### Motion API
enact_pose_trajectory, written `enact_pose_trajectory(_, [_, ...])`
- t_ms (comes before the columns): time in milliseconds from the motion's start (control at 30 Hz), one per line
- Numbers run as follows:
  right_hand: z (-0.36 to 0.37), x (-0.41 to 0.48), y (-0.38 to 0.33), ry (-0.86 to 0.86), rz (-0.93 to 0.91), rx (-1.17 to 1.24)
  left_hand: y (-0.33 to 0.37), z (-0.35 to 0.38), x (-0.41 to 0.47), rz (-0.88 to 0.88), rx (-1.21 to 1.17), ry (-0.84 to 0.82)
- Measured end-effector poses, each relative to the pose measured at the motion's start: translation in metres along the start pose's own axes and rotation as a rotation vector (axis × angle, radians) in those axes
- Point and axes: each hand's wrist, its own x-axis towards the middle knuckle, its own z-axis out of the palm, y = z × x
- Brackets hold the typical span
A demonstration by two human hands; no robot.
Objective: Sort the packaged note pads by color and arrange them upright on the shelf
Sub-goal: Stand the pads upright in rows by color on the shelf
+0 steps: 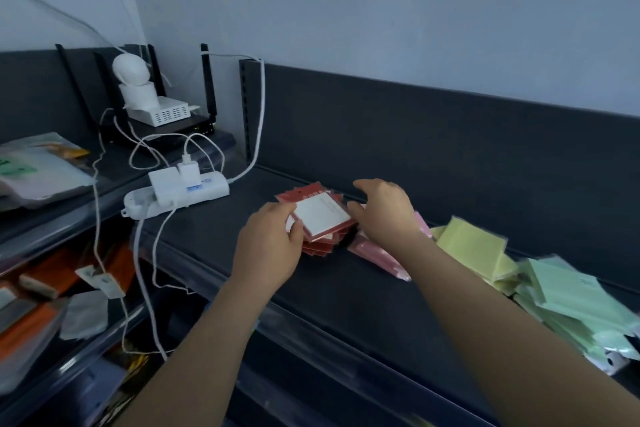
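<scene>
Note pads in red packaging (320,218) lie in a loose, fanned stack on the dark shelf (346,288), the top one showing a white face with faint print too small to read. The left hand (273,246) pinches the stack's near-left edge between thumb and fingers. The right hand (384,210) rests beside it, fingers loosely spread and curved over the far-right edge. Pink pads (377,253), yellow pads (474,250) and green pads (575,302) lie flat to the right.

A white power strip (176,194) (chargers plugged in) lies before a black router (166,128).
</scene>
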Motion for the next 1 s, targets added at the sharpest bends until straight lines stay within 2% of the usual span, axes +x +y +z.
enact_pose_trajectory(133, [-0.032,-0.037,0.031,0.042,-0.041,-0.052,0.042,0.012,-0.008,0.122,-0.024,0.019])
enact_pose_trajectory(333, [-0.085,-0.105,0.097,0.097,0.047,-0.122,0.128,0.043,-0.037,0.359,-0.08,-0.013])
enact_pose_trajectory(633, [-0.168,-0.225,0.22,0.154,0.204,-0.192,0.263,0.107,-0.129,0.455,-0.165,-0.155])
enact_pose_trajectory(1000, [-0.276,-0.403,0.376,0.203,0.483,-0.256,0.446,0.195,-0.27,0.585,-0.299,-0.287])
